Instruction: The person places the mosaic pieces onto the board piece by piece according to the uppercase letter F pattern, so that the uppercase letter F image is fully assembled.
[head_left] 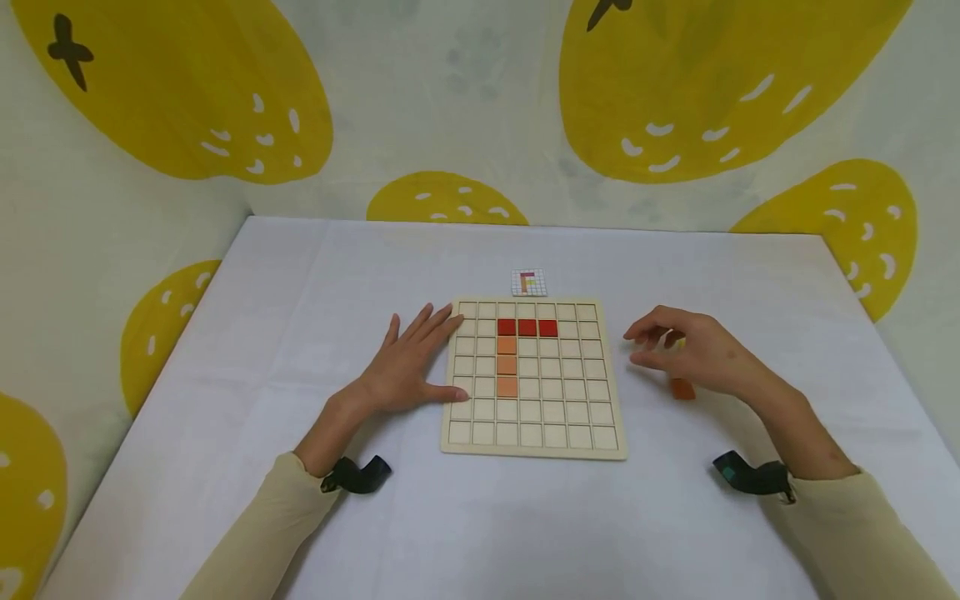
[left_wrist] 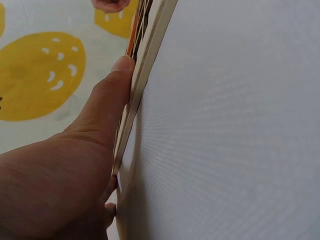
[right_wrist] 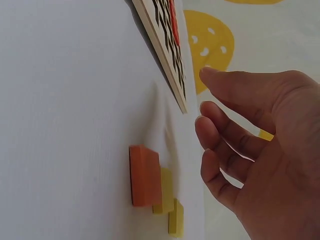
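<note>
A wooden grid board (head_left: 555, 412) lies flat on the white-covered table. Three red tiles (head_left: 527, 327) fill a row of squares near its far side, and three orange tiles (head_left: 507, 365) run down in a column below the leftmost red one. My left hand (head_left: 405, 367) is spread along the board's left edge, its thumb resting on the rim. To the right of the board hovers my right hand (head_left: 697, 350), fingers loosely bent, thumb apart, nothing held. Beneath it stand a loose orange tile (right_wrist: 145, 177) and two yellow tiles (right_wrist: 167, 192), mostly hidden by the hand in the head view.
A small pattern card (head_left: 529, 282) with a coloured grid design lies just beyond the board's far edge. Behind the table hangs a pale cloth (head_left: 465, 100) with large yellow fruit shapes. Black wrist devices (head_left: 358, 475) sit at both sleeves.
</note>
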